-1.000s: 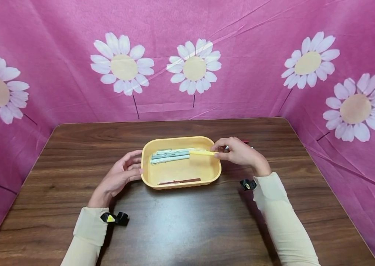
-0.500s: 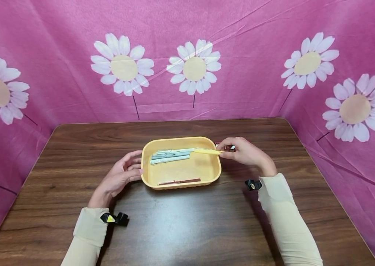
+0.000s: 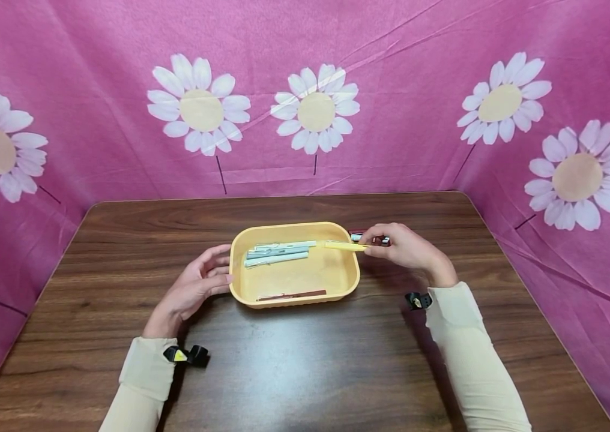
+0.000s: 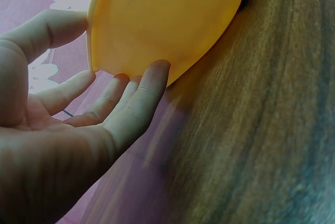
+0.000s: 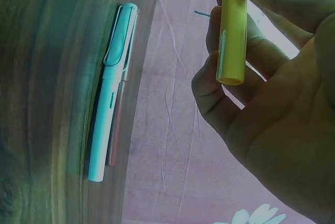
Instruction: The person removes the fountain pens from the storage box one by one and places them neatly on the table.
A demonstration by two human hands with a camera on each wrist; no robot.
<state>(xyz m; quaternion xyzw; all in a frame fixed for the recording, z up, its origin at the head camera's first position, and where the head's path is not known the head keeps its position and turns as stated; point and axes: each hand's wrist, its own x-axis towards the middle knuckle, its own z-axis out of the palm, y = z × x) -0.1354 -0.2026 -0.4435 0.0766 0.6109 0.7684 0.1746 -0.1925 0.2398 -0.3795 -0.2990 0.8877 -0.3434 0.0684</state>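
Observation:
In the head view, my left hand (image 3: 197,285) touches the left end of a yellow plastic basket (image 3: 289,304). Its fingers and thumb lie spread against the outer wall, also visible on the basket (image 4: 157,20) in the left wrist view. My right hand (image 3: 403,247) pinches a yellow pen (image 3: 345,246) between thumb and fingers, over the basket's right rim. The right wrist view shows one end of this yellow pen (image 5: 233,46) pointing toward the camera. Inside the basket, light-blue pens (image 3: 277,255) lie side by side at the back left, and a dark red pen (image 3: 299,294) lies along the front wall.
On the brown wooden table (image 3: 283,372), a pale turquoise pen (image 5: 112,93) lies beside a dark red pen (image 5: 116,124), right of the basket and partly behind my right hand. A pink cloth (image 3: 262,162) with white flowers hangs around the table's back and sides.
My right hand has moved right with the yellow pen, away from the light-blue pens and across the rim. More of the pens on the table now shows. The left hand and basket stay put.

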